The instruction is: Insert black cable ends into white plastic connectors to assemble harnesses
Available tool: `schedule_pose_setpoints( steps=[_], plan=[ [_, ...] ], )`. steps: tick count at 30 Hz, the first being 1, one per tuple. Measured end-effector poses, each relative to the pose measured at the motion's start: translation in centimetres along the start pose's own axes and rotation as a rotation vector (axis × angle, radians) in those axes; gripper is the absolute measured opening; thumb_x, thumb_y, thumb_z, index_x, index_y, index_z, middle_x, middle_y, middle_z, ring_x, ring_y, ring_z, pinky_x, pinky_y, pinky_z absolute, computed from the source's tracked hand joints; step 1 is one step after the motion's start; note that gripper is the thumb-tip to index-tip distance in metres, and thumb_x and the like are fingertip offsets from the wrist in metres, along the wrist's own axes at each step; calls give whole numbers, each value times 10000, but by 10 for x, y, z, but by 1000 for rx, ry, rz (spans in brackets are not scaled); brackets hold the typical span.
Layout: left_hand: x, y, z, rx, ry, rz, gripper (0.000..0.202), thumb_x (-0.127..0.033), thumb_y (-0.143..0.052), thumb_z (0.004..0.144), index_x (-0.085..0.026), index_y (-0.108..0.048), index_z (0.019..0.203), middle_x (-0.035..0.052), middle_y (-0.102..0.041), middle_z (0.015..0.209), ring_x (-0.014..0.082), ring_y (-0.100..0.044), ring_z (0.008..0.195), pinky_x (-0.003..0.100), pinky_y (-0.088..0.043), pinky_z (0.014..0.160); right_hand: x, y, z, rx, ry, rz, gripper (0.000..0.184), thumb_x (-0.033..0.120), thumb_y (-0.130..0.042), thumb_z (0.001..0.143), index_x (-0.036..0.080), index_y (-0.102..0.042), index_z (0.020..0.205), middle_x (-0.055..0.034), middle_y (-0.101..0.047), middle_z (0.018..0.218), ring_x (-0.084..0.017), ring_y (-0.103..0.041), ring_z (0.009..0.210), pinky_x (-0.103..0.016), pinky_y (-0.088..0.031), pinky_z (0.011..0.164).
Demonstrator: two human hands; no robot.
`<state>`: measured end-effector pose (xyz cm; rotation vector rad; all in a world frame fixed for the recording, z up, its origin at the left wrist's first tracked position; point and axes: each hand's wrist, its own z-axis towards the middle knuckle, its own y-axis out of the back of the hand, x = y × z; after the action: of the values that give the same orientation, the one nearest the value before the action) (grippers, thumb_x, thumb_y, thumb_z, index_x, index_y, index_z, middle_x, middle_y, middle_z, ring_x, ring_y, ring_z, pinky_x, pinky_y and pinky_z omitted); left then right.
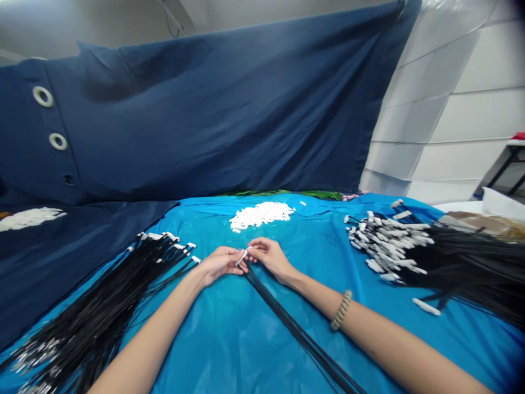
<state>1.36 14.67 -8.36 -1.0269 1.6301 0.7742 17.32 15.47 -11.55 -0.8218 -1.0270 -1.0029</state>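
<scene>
Close together over the blue cloth (213,339), my two hands meet at a small white connector (243,256). My left hand (223,264) pinches it from the left. Fingers of my right hand (270,257) are closed at its upper end, by the wires. A bundle of black wires (287,320) runs from the connector down to the lower right, under my right forearm. Just beyond the hands lies a heap of small white connector pieces (262,213). The exact grip of the fingertips is too small to make out.
To the left lies a pile of black wires (106,301) with white ends. Another pile of black wires with white connectors (389,241) is at the right. A dark blue curtain (213,115) hangs behind. More white pieces (30,218) lie far left.
</scene>
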Motion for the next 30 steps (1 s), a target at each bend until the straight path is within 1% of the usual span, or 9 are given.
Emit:
schedule_pose_setpoints(
  steps=[5,10,12,15,18,23,26,30],
  plan=[
    [2,0,1,-6,-32,56,339,-418,-578,666,-102,-624,780,75,-632,652,135,-580,620,215,-434,550,0,1,0,-15,9,9,229,317,-606,659,149,-551,805,-9,-588,642,-113,-561,590,-222,-436,547],
    [0,-2,0,-11,-38,85,355,-432,-568,668,-100,-620,780,74,-627,653,132,-572,616,206,-420,521,-2,1,1,-18,22,14,229,313,-603,664,147,-552,812,-11,-593,652,-113,-568,597,-220,-446,553],
    [-1,-2,-1,-14,-37,86,360,-433,-572,663,-96,-621,779,73,-627,652,134,-574,620,213,-424,537,-3,1,1,-16,28,11,235,316,-604,661,145,-552,814,-13,-595,659,-116,-572,603,-221,-450,555],
    [-2,-2,-1,-14,-31,66,349,-419,-589,652,-90,-623,764,71,-628,650,133,-578,625,234,-436,603,-4,1,2,-12,39,-4,241,320,-611,652,145,-553,808,-11,-593,654,-117,-574,594,-221,-455,546],
    [-3,-1,-1,4,-26,44,338,-405,-599,647,-87,-624,759,74,-630,663,135,-580,632,250,-436,644,-5,2,2,-9,56,-29,240,325,-610,652,151,-553,808,-6,-590,649,-117,-576,583,-223,-463,538],
    [-4,-2,-3,5,-52,78,311,-383,-601,654,-90,-623,756,74,-629,664,130,-575,629,229,-424,603,-6,2,2,-2,107,-115,240,346,-575,687,153,-551,827,-18,-605,670,-128,-589,591,-236,-483,541],
    [-3,-3,-3,-13,-67,86,284,-368,-600,660,-97,-623,742,70,-625,664,127,-565,615,214,-407,548,-5,1,1,7,166,-207,272,360,-527,730,139,-542,887,-41,-623,710,-141,-600,616,-249,-493,550],
    [-1,0,-1,-50,-119,-13,228,-313,-640,632,-98,-627,708,64,-614,667,113,-536,598,185,-357,473,2,5,-5,12,306,-396,340,342,-423,806,127,-478,1064,-74,-627,790,-142,-596,642,-269,-487,570]
  ],
)
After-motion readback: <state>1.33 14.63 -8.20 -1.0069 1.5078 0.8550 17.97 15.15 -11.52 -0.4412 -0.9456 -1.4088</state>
